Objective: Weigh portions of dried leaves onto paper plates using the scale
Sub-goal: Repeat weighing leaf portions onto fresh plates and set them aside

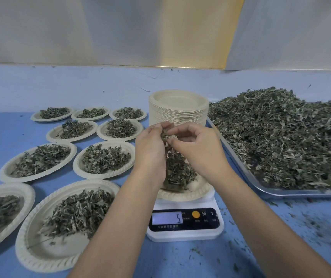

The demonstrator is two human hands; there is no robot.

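Note:
A white digital scale (184,221) sits in front of me, its display showing a 5. On it rests a paper plate (182,194) with a mound of dried leaves (177,171). Above that mound my left hand (150,151) and my right hand (198,149) are close together, both pinching a small clump of dried leaves (165,136) between fingertips. A big heap of loose dried leaves (286,135) fills the metal tray (276,191) on the right.
A tall stack of empty paper plates (178,109) stands behind the scale. Several filled paper plates (70,219) cover the blue table to the left. Leaf crumbs (300,223) litter the table at the lower right. A pale wall runs along the back.

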